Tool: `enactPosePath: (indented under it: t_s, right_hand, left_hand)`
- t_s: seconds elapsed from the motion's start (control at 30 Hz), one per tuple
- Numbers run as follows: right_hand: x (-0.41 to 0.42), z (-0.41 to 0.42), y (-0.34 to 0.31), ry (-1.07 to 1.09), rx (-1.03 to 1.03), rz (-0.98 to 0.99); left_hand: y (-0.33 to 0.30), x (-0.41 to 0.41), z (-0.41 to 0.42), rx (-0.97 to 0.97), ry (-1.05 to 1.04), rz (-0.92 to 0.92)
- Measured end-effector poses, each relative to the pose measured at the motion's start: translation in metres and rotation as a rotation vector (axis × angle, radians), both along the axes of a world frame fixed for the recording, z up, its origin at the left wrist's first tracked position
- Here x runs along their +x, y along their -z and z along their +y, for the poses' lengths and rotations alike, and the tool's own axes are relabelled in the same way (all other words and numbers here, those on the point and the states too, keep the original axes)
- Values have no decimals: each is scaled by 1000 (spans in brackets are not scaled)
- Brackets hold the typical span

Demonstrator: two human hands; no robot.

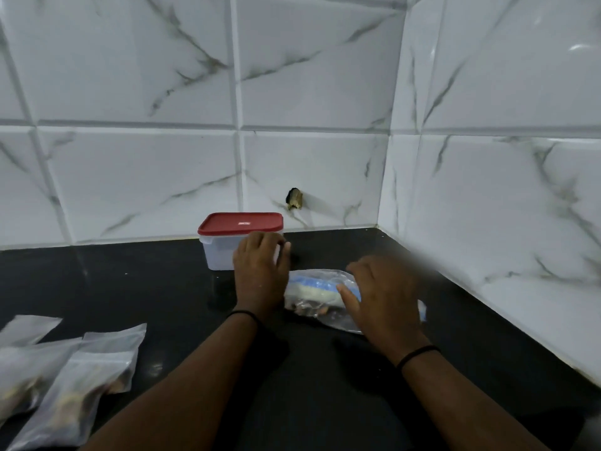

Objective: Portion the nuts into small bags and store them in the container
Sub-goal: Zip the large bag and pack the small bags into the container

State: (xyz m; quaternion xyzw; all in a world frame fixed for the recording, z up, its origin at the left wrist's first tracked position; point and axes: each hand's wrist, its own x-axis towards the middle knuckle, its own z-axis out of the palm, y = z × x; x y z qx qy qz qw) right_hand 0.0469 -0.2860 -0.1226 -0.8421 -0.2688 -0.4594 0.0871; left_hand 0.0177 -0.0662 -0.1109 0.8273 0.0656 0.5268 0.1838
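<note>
Head view: nut bag (320, 296) lies flat, long axis left-right

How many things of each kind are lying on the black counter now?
Container with red lid: 1
Large nut bag with blue print: 1
Small filled bags: at least 3, partly cut off at the edge
Total: at least 5

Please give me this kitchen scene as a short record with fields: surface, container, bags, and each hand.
surface: black counter, tiled wall behind
container: clear box, red lid on
small bags: filled bags at the counter's left edge
big bag: plastic bag lying beside the box
left hand: touches the box
right hand: rests on the big bag
</note>
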Motion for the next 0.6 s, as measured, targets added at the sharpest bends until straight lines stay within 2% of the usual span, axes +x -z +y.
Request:
enactPosePath:
  t_s: [0.1, 0.23, 0.3, 0.33, 0.47, 0.6]
  right_hand:
    - [-20, 46, -7, -264, -41, -89]
    - [-40, 136, -3, -531, 22, 215]
    - [-43, 172, 1, -503, 141, 396]
    - [-41, 187, 2, -451, 216, 470]
    - [-15, 214, 4, -221, 510, 650]
    - [22, 223, 4, -192, 734, 979]
  left_hand:
    - [2, -31, 47, -112, -156, 41]
    - [16, -55, 99, -549, -307, 228]
    - [17, -53, 109, -743, -278, 264]
    - [18, -50, 111, -773, -240, 272]
    - [18, -30, 111, -777, -87, 307]
    - [18, -8, 122, -862, 37, 335]
